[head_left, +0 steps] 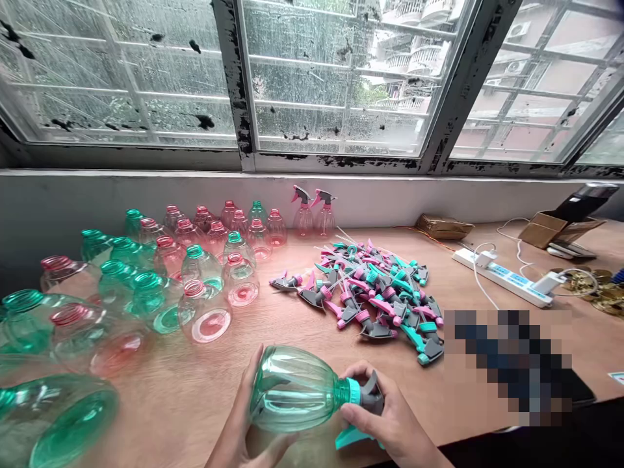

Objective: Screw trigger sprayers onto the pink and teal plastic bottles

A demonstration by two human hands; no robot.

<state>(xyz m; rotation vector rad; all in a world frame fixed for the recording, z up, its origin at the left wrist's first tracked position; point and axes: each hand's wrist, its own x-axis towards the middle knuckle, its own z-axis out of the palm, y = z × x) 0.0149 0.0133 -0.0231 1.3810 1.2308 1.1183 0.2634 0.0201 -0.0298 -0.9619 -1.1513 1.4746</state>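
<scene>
A clear green spray bottle [297, 389] lies on its side just above the table's near edge, its neck pointing right. My left hand [244, 416] cups the bottle's base, thumb below and fingers behind. At the neck, my right hand [385, 416] grips a grey and teal trigger sprayer [373, 395], whose teal collar sits on the bottle's mouth. The teal trigger hangs below my right hand. How far the collar is screwed on cannot be told. Beyond my hands lies a heap of loose trigger sprayers [370, 286] in grey, pink and teal.
Several open pink and green bottles [209, 312] stand at the left. Two pink bottles with sprayers [314, 218] stand by the wall. On the right are a white power strip [502, 276] with cables, a cardboard box [541, 229] and a blurred dark flat object [526, 370].
</scene>
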